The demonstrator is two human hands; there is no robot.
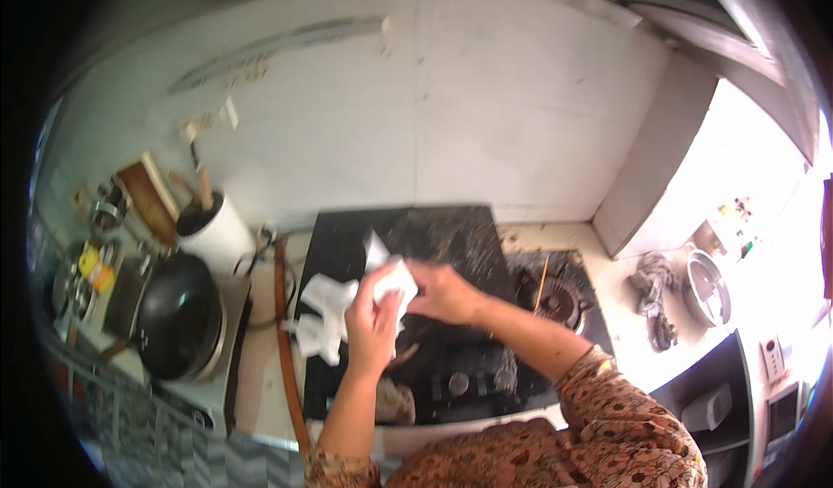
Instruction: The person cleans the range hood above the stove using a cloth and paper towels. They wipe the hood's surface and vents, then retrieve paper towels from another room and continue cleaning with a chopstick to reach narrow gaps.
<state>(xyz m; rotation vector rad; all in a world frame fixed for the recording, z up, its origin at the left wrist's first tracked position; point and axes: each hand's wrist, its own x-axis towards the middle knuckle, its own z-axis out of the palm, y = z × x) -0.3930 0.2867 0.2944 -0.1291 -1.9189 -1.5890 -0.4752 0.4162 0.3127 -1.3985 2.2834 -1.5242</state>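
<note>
Both my hands pinch white cloth over the black stove top.

My left hand (371, 325) and right hand (444, 292) grip the white cloth (392, 281) mid-stove (451, 236); the wok (178, 316) crowds the left edge, the right burner (555, 299) lies open.

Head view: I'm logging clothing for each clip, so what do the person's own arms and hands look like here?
Both hands, the left hand and the right hand, are bare, with no gloves; rings or a watch cannot be made out. The forearms are uncovered. The sleeves end near the elbows: loose brown fabric with a dense darker floral or leaf print, and a patterned cuff band on the right one.
</note>
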